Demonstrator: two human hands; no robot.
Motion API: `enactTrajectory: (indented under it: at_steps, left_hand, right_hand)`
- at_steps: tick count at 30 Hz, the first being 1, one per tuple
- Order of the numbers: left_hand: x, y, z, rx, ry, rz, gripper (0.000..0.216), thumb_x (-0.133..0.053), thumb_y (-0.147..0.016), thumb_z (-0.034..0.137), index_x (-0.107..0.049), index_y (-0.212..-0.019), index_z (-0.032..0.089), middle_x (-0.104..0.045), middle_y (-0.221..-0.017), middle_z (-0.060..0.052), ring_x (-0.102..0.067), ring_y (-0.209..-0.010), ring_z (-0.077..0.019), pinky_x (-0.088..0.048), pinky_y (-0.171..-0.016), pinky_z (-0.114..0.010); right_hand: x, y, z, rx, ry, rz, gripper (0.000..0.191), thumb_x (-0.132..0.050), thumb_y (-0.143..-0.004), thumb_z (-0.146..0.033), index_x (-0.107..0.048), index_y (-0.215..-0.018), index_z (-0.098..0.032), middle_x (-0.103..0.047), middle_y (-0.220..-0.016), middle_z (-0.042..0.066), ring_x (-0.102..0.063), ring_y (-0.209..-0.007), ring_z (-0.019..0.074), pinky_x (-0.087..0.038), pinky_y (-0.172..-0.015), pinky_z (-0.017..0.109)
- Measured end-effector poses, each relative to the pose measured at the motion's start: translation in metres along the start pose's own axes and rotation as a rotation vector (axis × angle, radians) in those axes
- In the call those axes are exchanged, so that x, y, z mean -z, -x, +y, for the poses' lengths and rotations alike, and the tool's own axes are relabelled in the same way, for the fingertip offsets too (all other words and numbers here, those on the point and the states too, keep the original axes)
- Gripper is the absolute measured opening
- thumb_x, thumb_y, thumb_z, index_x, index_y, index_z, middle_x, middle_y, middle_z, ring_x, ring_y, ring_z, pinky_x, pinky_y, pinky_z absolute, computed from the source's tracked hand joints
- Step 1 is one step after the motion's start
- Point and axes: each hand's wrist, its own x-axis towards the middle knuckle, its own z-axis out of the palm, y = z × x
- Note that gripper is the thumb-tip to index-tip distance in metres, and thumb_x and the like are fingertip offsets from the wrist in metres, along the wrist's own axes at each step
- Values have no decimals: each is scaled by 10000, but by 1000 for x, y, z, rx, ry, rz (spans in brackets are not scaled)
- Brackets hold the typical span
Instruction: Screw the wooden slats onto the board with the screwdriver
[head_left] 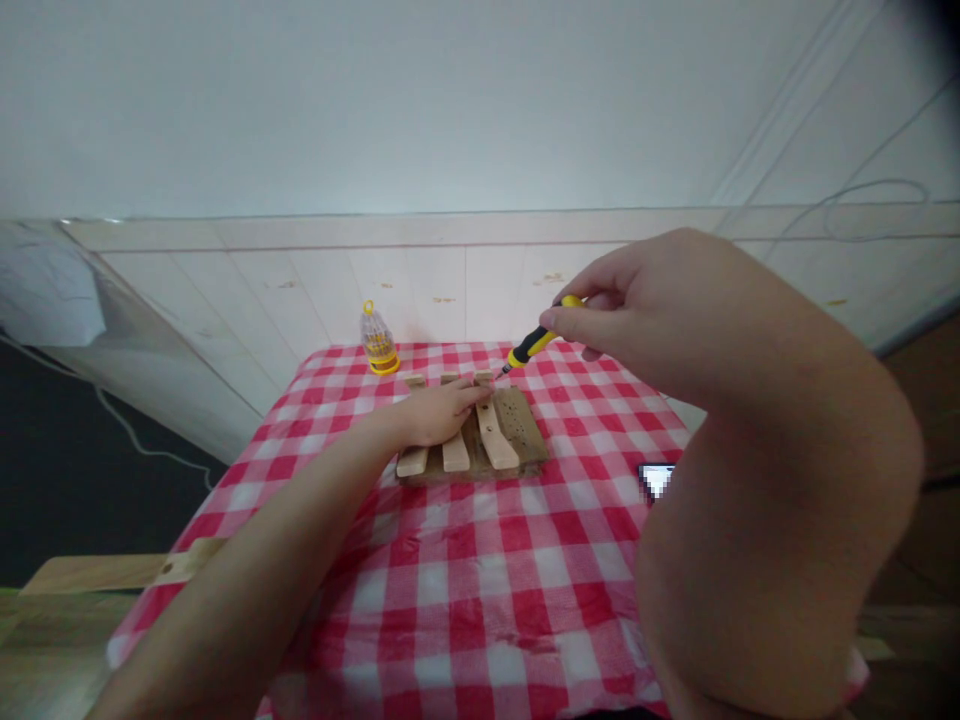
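Observation:
My right hand (600, 305) is closed around a black and yellow screwdriver (534, 343), held at a slant with its tip pointing down and left. That tip is at the far end of the rightmost curved wooden piece (491, 435); whether it sits in a screw is too small to tell. Across the middle wooden piece (455, 455) lies my left hand (446, 410), fingers stretched toward the screwdriver tip and resting on the rightmost piece. The left wooden piece (412, 461) is partly hidden under my left wrist. All three pieces rest on a weathered wooden board (525, 425) with small holes.
A clear, yellow-based bit container (381, 340) stands at the table's back left. A dark-edged device with a lit screen (656, 480) lies by my right arm. The red-and-white checked tablecloth (450, 620) covers the table, which meets a panelled wall (420, 285).

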Motion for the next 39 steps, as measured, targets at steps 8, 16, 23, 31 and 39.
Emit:
enactTrajectory:
  at_steps: [8,16,23,31,39]
  left_hand:
    - [0,0,-4,-40,26,33,512,-310,-978,247,-413,-1480,225,-542,-1434,-108,-549,-1241,-240,-425,-1023,-338]
    - [-1,-2,-16,-133,234,25,466,-618,-853,354,-605,-1292,197,-632,-1285,-93,-594,-1144,-240,-455,-961,-322]
    - [-1,-2,-16,-110,264,15,505,-597,-873,330,-550,-1356,191,-614,-1327,-93,-575,-1197,-222,-433,-1013,-317]
    - [23,17,-8,-90,286,-85,448,-405,-990,365,-523,-1394,214,-595,-1379,-89,-579,-1215,-195,-440,-1008,-279]
    - [67,73,20,-108,254,31,444,-350,-1000,312,-505,-1402,205,-545,-1456,-71,-509,-1322,-191,-393,-1105,-305]
  right_hand:
    - [-8,-5,-5,45,-10,-50,255,-562,-833,-377,-744,-799,-201,-691,-681,62,-575,-636,183,-366,-589,310]
    - [-5,-1,-3,64,-44,-51,284,-534,-846,-380,-755,-831,-201,-691,-695,53,-575,-638,169,-359,-593,299]
    - [0,-1,2,67,-63,-71,268,-548,-846,-378,-756,-820,-211,-693,-683,49,-580,-635,174,-367,-588,301]
    - [3,0,14,76,-90,-15,288,-534,-863,-372,-754,-839,-188,-705,-701,62,-584,-638,176,-367,-577,296]
    - [-17,-6,12,139,-159,-43,249,-559,-855,-345,-756,-902,-199,-754,-882,55,-629,-746,172,-405,-650,291]
